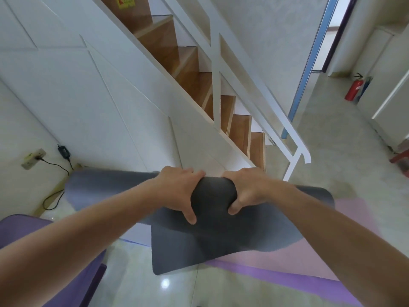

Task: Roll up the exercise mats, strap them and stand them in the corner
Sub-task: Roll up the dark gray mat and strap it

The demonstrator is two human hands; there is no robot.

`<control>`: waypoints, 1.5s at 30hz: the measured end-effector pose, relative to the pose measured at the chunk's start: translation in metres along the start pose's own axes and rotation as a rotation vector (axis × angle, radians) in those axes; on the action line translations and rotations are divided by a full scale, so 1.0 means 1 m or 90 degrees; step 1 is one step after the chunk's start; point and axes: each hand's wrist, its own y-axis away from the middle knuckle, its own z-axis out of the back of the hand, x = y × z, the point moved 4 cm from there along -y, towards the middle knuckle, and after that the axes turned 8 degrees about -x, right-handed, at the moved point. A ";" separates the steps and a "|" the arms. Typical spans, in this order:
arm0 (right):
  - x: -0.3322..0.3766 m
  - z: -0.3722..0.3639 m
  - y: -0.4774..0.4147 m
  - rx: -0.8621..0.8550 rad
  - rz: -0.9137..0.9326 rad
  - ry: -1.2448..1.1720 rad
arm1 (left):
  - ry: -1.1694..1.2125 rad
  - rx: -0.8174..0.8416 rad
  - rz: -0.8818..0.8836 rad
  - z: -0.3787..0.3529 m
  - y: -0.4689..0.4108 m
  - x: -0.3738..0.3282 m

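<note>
Grey mat (212, 197) part-rolled, roll at foot of stairs (240, 127), loose end spread nearer, overlapping pink mat (352, 220) at right. Left hand (178, 189) and right hand (249, 189) side by side, fingers curled over roll, thumbs on near side, gripping it. Purple mat (20, 229) near left.

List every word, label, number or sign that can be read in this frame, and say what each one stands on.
Nothing can be read in full.
Yellow sticker on the top stair riser: red mark and dark lettering, cut off by the frame edge, too blurred to read.
Fire extinguisher: pale label, too small to read.
Wall socket: yellowish mark, no legible text.
Grey mat: no print visible.
</note>
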 end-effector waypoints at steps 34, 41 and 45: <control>0.021 -0.012 -0.020 0.106 0.061 -0.106 | -0.002 0.090 0.027 -0.007 0.017 0.017; 0.033 -0.023 -0.012 0.018 0.109 0.037 | 0.219 0.128 0.175 -0.019 0.018 0.038; 0.037 -0.041 -0.017 -0.092 0.169 0.176 | 0.450 0.228 0.216 -0.028 0.022 0.043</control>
